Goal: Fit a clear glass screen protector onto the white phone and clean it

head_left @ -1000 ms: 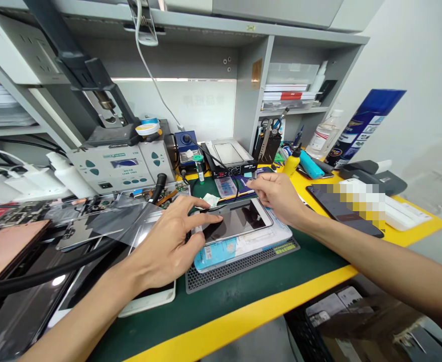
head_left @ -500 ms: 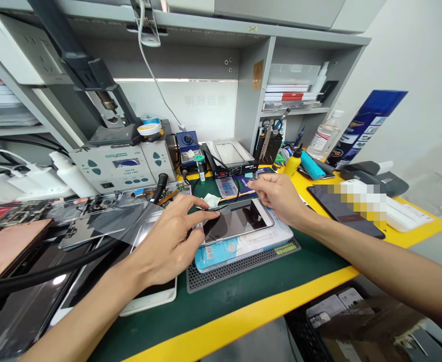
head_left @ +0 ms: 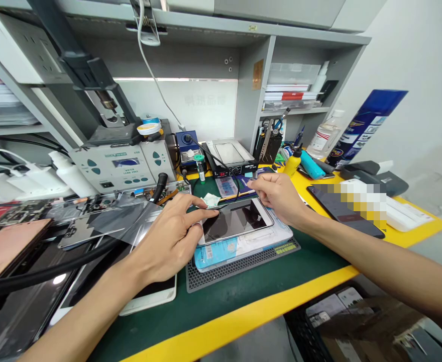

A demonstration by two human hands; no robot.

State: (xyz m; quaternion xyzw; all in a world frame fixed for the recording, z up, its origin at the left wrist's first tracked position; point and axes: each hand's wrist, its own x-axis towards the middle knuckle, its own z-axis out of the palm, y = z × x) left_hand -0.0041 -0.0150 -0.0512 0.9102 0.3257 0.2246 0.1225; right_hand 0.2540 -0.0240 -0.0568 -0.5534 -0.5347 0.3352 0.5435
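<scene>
A white-framed phone (head_left: 239,219) with a dark screen lies face up on a blue-and-white flat package (head_left: 221,254). My left hand (head_left: 174,229) holds the phone's left end, its index fingertip on the glass and its thumb by the near edge. Above the far right corner of the phone, my right hand (head_left: 277,196) is closed in a pinch. A small dark tip shows at those fingers, but what it belongs to is hidden. Under the package lies a grey perforated mat (head_left: 221,279).
A hot-air station (head_left: 117,168) stands back left, with circuit boards and a black hose (head_left: 74,266) before it. Behind the phone is a small black device (head_left: 236,170). A yellow bottle (head_left: 292,163) and a dark tablet (head_left: 345,211) are to the right.
My left hand and its index fingertip have shifted very slightly left on the phone. The right hand stays in nearly the same place, still pinched.
</scene>
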